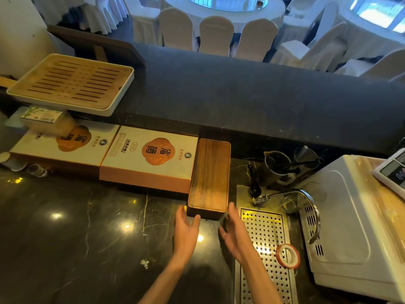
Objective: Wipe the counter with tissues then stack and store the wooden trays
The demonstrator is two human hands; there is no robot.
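A dark wooden tray [210,175] lies lengthwise on the black marble counter [76,227], its near end toward me. My left hand [186,229] hovers open just in front of the tray's near left corner. My right hand [233,230] is open at the near right corner, fingers straight; whether either hand touches the tray is unclear. A slatted wooden tray with a white rim [70,83] sits on the raised bar ledge at the far left. A small scrap of white tissue [144,263] lies on the counter near my left forearm.
Two white-and-orange gift boxes [149,154] lie left of the dark tray. A perforated steel drain [266,242] with a tape roll [287,256], a faucet [285,195], cups [277,165] and a white appliance [350,227] are on the right. Covered chairs stand beyond the bar ledge [263,91].
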